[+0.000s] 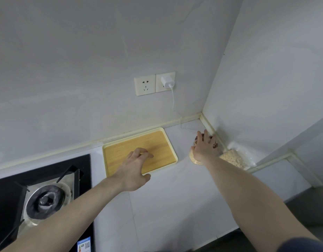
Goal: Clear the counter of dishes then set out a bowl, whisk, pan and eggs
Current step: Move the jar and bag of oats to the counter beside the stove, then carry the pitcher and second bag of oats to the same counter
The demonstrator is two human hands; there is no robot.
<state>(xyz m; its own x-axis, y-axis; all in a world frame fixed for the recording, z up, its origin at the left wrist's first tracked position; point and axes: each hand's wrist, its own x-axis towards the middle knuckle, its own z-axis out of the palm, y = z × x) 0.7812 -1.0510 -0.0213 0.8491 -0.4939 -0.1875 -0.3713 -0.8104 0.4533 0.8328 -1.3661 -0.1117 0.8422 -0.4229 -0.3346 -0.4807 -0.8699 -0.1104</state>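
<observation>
Right hand (205,149), right of frame centre, fingers curled down over one glass jar (196,159) with pale grain-like contents, gripping it from above; jar upright on the white table (175,193), near the wall corner. Just right of it, one clear bag (233,158) of similar pale contents against the wall. Left hand (134,168), centre frame, fingers loosely bent and spread, holding nothing, over the near edge of one yellow tray (168,142); touching or not, can't tell. Tray flat, long axis running left-right along the back wall. One gas burner (46,200) lower left. Two wall sockets (145,84) upper centre, one charger (167,81) plugged in the right one.
</observation>
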